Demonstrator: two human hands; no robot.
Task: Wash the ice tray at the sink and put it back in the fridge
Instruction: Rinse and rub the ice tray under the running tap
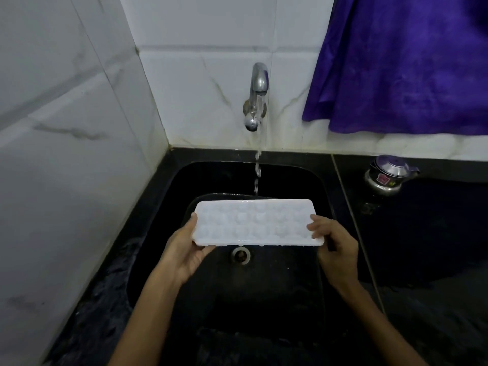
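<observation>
The white ice tray (254,223) is held level over the black sink (169,186), above the drain (240,255), one short end in each hand. The left hand (184,249) cups its end from below with the thumb laid along the tray's edge; the right hand (334,247) grips the other end, fingers curled over the top and thumb side underneath. The wall tap (257,93) is running, and its thin stream falls just behind the tray's far edge, so the water looks to miss the cups, or only graze the rim. Drops hang along the near edge, which suggests the tray is already wet, though I cannot tell how thoroughly it has been rinsed. By my reckoning the washing is under way but not finished: the tap is on and nothing has been shaken dry. The trip to the fridge is wholly left; no fridge shows here. Off to the right, a small steel kettle (389,175) sits on the dark counter (422,233) beneath a purple cloth (409,64).
</observation>
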